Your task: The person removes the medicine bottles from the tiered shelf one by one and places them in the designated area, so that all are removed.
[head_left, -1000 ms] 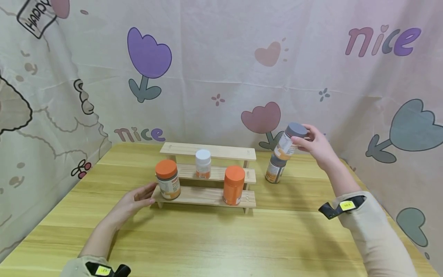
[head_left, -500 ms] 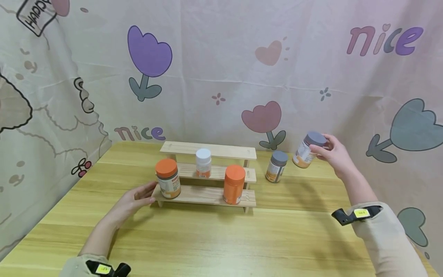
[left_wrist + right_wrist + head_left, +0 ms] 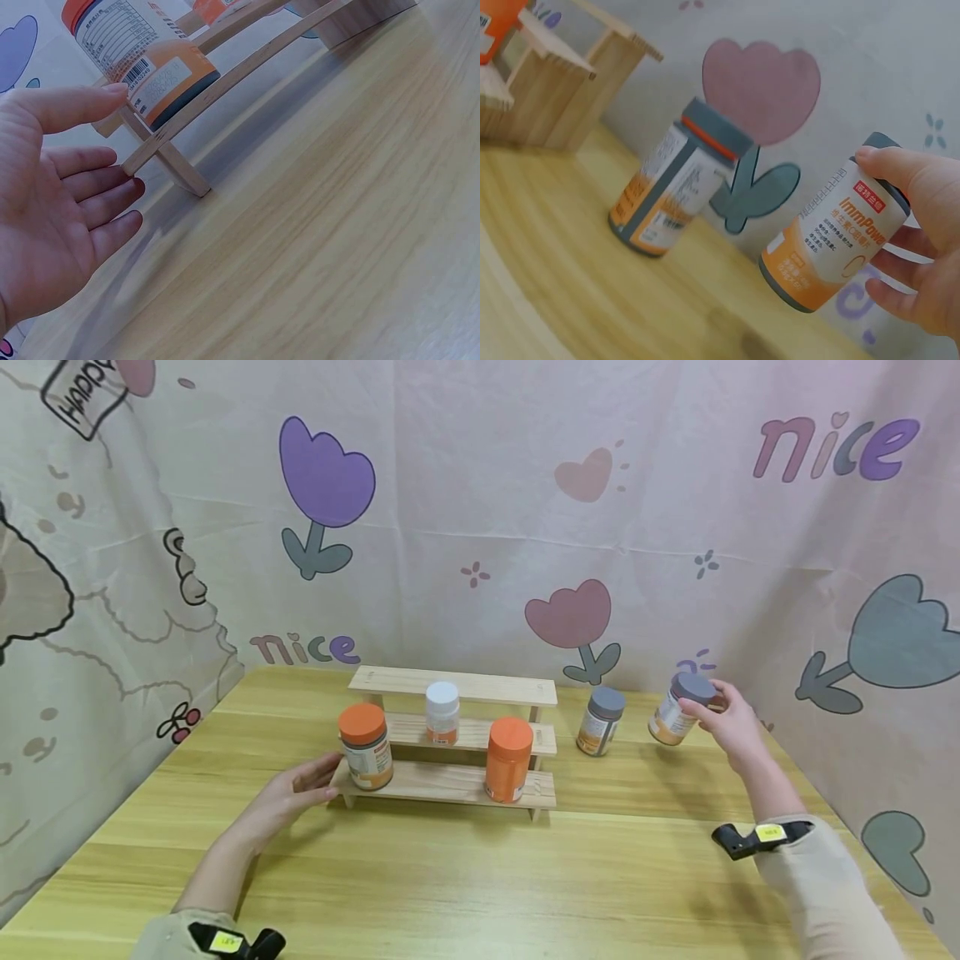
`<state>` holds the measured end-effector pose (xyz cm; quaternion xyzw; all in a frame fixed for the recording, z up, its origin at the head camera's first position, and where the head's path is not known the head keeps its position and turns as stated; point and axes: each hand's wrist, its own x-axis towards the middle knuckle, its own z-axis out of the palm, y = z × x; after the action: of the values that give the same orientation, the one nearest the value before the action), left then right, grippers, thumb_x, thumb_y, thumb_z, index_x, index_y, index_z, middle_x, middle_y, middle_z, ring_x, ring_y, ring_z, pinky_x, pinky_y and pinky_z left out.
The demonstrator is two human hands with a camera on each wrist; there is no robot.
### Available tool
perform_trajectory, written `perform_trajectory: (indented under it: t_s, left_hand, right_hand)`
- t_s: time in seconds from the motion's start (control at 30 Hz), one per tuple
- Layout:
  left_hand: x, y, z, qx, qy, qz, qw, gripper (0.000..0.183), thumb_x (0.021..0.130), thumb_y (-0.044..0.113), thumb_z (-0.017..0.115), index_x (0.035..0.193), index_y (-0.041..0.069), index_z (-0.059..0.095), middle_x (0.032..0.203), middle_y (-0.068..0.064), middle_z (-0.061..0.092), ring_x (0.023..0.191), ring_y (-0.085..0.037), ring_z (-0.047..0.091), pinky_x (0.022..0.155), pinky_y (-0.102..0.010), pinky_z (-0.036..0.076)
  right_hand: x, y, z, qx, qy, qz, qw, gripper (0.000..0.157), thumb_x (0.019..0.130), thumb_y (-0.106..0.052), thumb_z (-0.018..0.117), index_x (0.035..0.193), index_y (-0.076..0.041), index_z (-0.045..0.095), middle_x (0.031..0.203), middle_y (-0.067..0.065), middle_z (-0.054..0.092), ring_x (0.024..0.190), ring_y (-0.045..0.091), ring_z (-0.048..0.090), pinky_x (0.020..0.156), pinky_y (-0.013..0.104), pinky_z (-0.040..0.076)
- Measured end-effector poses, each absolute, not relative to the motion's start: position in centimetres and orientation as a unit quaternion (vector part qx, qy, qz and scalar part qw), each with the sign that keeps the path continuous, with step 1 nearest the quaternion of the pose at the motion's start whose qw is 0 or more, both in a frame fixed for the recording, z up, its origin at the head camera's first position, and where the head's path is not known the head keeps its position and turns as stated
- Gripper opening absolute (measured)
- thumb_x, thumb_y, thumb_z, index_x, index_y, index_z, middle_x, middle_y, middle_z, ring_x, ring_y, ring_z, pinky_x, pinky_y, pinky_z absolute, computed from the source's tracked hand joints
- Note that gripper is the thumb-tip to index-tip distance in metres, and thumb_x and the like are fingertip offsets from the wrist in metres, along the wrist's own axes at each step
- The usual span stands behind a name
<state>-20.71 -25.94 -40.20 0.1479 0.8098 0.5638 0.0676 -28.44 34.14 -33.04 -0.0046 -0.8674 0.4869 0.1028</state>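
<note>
My right hand (image 3: 731, 727) grips a grey-capped vitamin bottle (image 3: 678, 714) near its cap, thumb on the near side, in the head view. That bottle, white and orange with "ImmPower" on its label (image 3: 844, 225), leans slightly; I cannot tell whether its base touches the table. Left of it a second grey-capped bottle (image 3: 600, 722) stands upright on the table. My left hand (image 3: 288, 793) is at the left end of a three-tier wooden rack (image 3: 442, 783). In the left wrist view its fingers (image 3: 109, 202) are loosely extended beside the bottom board's end, holding nothing.
On the rack's bottom tier stand an orange-capped jar (image 3: 366, 747) at the left and an orange bottle (image 3: 508, 762) at the right. A small white bottle (image 3: 442, 714) stands on the middle tier. A printed cloth (image 3: 450, 510) hangs behind the wooden table (image 3: 480, 885).
My right hand has carried its bottle right, away from the other grey-capped bottle, and lowered it toward the table. My left hand has stayed at the rack's end.
</note>
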Motion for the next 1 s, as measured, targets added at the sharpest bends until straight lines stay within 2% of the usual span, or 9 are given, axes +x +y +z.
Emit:
perform_trajectory:
  t_s: [0.07,0.3,0.47,0.53,0.6,0.73,0.87,0.93,1.0]
  left_hand:
    - [-20.7,-25.9,-40.2,0.150,0.809,0.564,0.068,0.064,0.093,0.017,0.055,0.142,-0.010,0.022,0.145,-0.029,0.023,0.133,-0.044,0.022,0.101,-0.032,0.034]
    - [-20.7,-25.9,-40.4,0.136,0.809,0.567,0.070,0.066,0.092,0.018,0.056,0.142,-0.009,0.023,0.146,-0.027,0.023,0.133,-0.041,0.022,0.101,-0.030,0.034]
    - [-20.6,-25.9,-40.3,0.144,0.806,0.570,0.069,0.065,0.093,0.016,0.055,0.142,-0.010,0.022,0.145,-0.029,0.023,0.133,-0.043,0.022,0.099,-0.024,0.034]
    - [-20.6,-25.9,-40.2,0.146,0.806,0.569,0.069,0.064,0.093,0.016,0.055,0.142,-0.009,0.022,0.145,-0.029,0.023,0.133,-0.043,0.022,0.099,-0.024,0.034]
    - [-20.7,-25.9,-40.3,0.148,0.803,0.572,0.071,0.064,0.093,0.016,0.055,0.142,-0.010,0.022,0.145,-0.029,0.022,0.133,-0.044,0.021,0.102,-0.033,0.033]
    - [-20.8,-25.9,-40.3,0.148,0.800,0.576,0.075,0.065,0.093,0.016,0.055,0.142,-0.009,0.022,0.146,-0.029,0.022,0.133,-0.043,0.020,0.104,-0.043,0.029]
    - [-20.8,-26.0,-40.3,0.147,0.797,0.580,0.076,0.065,0.093,0.016,0.055,0.142,-0.009,0.022,0.146,-0.028,0.022,0.133,-0.042,0.020,0.101,-0.026,0.034]
    - [-20.8,-26.0,-40.3,0.149,0.798,0.579,0.075,0.065,0.093,0.015,0.055,0.142,-0.010,0.022,0.146,-0.029,0.022,0.133,-0.042,0.020,0.101,-0.026,0.034]
    - [-20.8,-26.0,-40.3,0.148,0.798,0.579,0.074,0.064,0.093,0.015,0.055,0.142,-0.010,0.022,0.146,-0.029,0.022,0.133,-0.042,0.021,0.103,-0.034,0.032]
  right_hand:
    - [-28.5,34.3,-33.7,-0.013,-0.866,0.489,0.104,0.076,0.091,-0.036,0.058,0.143,0.004,0.020,0.133,0.025,0.036,0.097,0.009,0.042,0.075,0.013,0.044]
    - [-28.8,34.4,-35.4,-0.033,-0.866,0.486,0.112,0.080,0.090,-0.037,0.059,0.144,0.005,0.018,0.134,0.031,0.035,0.100,0.023,0.045,0.068,0.010,0.043]
    - [-28.9,34.2,-36.0,-0.038,-0.868,0.481,0.114,0.078,0.090,-0.037,0.059,0.143,0.004,0.021,0.132,0.032,0.037,0.107,0.032,0.044,0.067,0.011,0.042]
    - [-28.9,34.2,-36.2,-0.040,-0.869,0.481,0.114,0.076,0.090,-0.036,0.059,0.142,0.005,0.023,0.131,0.032,0.037,0.107,0.033,0.043,0.067,0.010,0.042]
    - [-28.9,34.2,-36.4,-0.042,-0.869,0.480,0.113,0.075,0.090,-0.036,0.058,0.142,0.005,0.023,0.131,0.031,0.037,0.108,0.034,0.043,0.068,0.011,0.041]
    - [-28.9,34.2,-36.6,-0.050,-0.870,0.479,0.109,0.077,0.090,-0.039,0.058,0.144,0.004,0.021,0.133,0.033,0.035,0.114,0.040,0.040,0.076,0.023,0.042]
    - [-29.0,34.1,-36.8,-0.052,-0.872,0.475,0.106,0.078,0.090,-0.040,0.058,0.144,0.003,0.020,0.134,0.035,0.033,0.117,0.045,0.037,0.084,0.044,0.040]
    - [-29.0,34.1,-36.8,-0.049,-0.873,0.473,0.107,0.078,0.090,-0.039,0.058,0.143,0.004,0.021,0.133,0.035,0.033,0.117,0.046,0.037,0.086,0.049,0.039]
    - [-29.1,34.0,-36.9,-0.048,-0.876,0.467,0.110,0.077,0.090,-0.039,0.058,0.143,0.004,0.021,0.132,0.035,0.034,0.116,0.046,0.038,0.087,0.051,0.039]
